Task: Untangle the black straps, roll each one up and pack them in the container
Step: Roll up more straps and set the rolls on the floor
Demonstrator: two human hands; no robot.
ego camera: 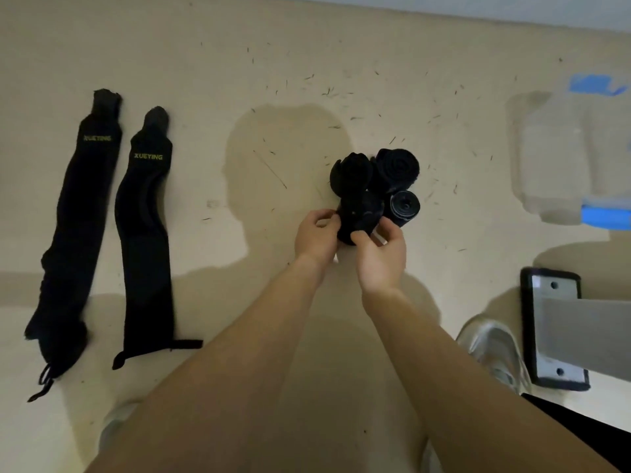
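At the centre of the beige floor (307,63), both hands close on one partly rolled black strap (358,213). The left hand (316,235) pinches its left edge between curled fingers and thumb. The right hand (380,254) grips its lower right side, thumb laid across the front. Whether the strap rests on the floor or is lifted cannot be told.

Just beyond it, three rolled straps touch one another: a loose roll (351,172), a larger roll (396,165) and a small tight roll (404,206).

Well apart at far left, two long straps (80,233) (145,240) lie flat side by side, each marked XUEYING.

At right stands the clear container (553,158) with a blue latch (604,216), blurred. Near it, at lower right, are a metal foot plate (553,326) and a pale shoe (495,349).
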